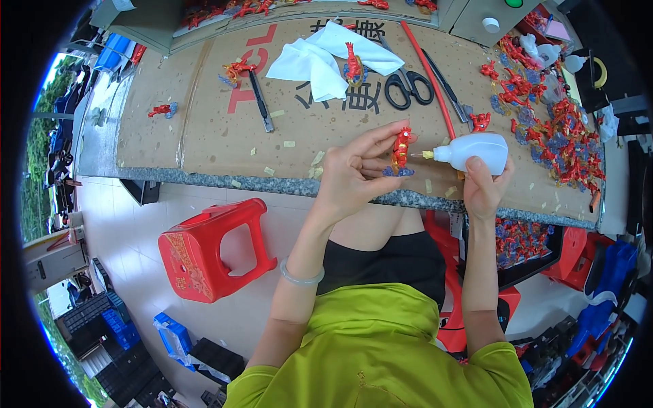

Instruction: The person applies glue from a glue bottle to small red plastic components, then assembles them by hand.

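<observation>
My left hand pinches a small red toy figure with yellow marks and a blue base, holding it upright over the table's front edge. My right hand grips a white squeeze bottle lying sideways. The bottle's yellowish nozzle points left and almost touches the figure. Both hands hover above a cardboard sheet that covers the worktable.
On the cardboard lie black scissors, a dark knife-like tool, a white cloth, a red rod and loose red figures. A heap of red and blue figures fills the right side. A red plastic stool stands on the floor to my left.
</observation>
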`<state>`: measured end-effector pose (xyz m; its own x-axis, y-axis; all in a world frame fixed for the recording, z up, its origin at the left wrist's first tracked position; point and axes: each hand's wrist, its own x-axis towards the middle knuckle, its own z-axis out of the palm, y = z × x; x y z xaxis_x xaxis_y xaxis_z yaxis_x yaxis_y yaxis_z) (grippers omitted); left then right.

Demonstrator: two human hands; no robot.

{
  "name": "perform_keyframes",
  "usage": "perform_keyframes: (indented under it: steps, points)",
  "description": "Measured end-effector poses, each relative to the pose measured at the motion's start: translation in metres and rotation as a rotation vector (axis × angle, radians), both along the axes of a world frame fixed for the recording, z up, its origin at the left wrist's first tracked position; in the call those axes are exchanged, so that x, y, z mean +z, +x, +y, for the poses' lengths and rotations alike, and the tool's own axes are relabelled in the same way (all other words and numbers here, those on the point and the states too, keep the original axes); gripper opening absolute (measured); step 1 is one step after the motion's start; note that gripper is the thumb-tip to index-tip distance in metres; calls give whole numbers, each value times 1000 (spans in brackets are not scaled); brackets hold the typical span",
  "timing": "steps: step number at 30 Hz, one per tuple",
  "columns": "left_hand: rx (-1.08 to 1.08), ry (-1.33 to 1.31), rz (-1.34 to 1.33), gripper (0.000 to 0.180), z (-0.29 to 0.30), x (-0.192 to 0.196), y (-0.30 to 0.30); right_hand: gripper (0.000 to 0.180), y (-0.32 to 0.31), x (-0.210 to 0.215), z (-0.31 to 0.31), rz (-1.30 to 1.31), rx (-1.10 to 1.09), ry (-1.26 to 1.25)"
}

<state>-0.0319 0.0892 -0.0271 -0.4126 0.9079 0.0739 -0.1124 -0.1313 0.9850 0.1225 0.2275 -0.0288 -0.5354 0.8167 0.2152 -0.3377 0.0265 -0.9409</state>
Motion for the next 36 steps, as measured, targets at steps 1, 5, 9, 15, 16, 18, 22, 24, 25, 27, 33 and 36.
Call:
perform_keyframes:
  steps: [1,5,9,15,16,18,22,24,25,27,33,36]
  points:
    - [1,0,-5,64,0,-1,0,27,0,0,0,-3,-3,7]
    - [-2,-14,10,64,1,-1,0,27,4,1,1,-42,-26,55]
    - [-3,-8,22,63,0,-1,-1,28,5,17,-2,-113,9,131]
    - [-10,-16,41,62,0,-1,-1,27,4,44,-3,-224,43,418]
    - [-7,-4,36,62,0,-1,0,26,4,47,-3,-244,60,472]
    - [-2,8,30,62,0,-1,0,26,3,51,-4,-260,54,504]
    - [-1,-6,43,62,0,1,0,27,2,53,-4,-280,47,564]
    - [-2,-8,45,62,0,1,0,26,2,55,-4,-290,46,582]
    - [-4,-3,36,62,0,0,0,26,2,56,-4,-299,46,600]
    - [-7,3,27,62,0,-1,0,26,2,58,-5,-300,52,599]
    - [-13,21,31,62,0,-1,-1,26,2,57,-3,-289,71,594]
    - [-16,43,46,62,0,-3,-1,29,4,49,-3,-216,52,534]
